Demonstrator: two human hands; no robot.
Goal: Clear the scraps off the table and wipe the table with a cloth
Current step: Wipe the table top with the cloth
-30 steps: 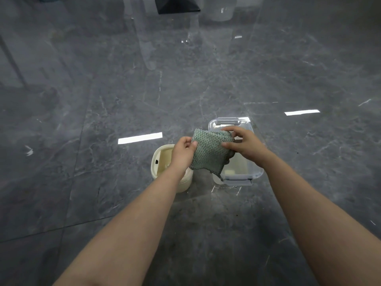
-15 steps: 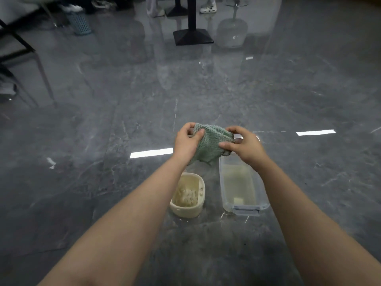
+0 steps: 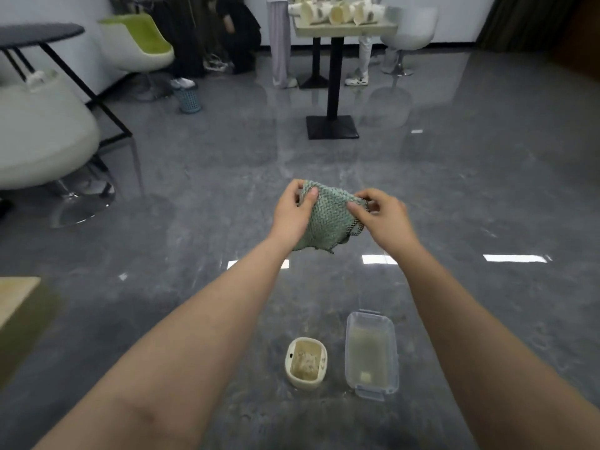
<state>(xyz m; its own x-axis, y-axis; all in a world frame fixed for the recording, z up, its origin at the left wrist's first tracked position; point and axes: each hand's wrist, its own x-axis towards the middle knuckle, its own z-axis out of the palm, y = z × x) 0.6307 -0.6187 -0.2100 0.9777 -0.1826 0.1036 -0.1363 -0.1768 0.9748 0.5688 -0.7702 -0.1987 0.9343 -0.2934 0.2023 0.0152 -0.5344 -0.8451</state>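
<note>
A green knitted cloth [image 3: 328, 219] hangs in the air in front of me, held by both hands. My left hand [image 3: 293, 211] pinches its upper left corner and my right hand [image 3: 384, 212] pinches its upper right edge. Far below, on the grey floor, stands a small cream bin [image 3: 306, 362] with pale scraps inside. To its right sits a clear plastic container [image 3: 371, 352] holding cloudy water and a small pale piece.
A black pedestal table [image 3: 331, 92] with several cups stands at the back, people's legs beside it. White and green chairs [image 3: 45, 138] and a round dark table are at the left. A wooden table corner [image 3: 16, 293] shows at the left edge.
My view has tilted up and the room has come into sight. The bin and container have dropped lower in the frame. Both hands have kept hold of the cloth, raised further above them.
</note>
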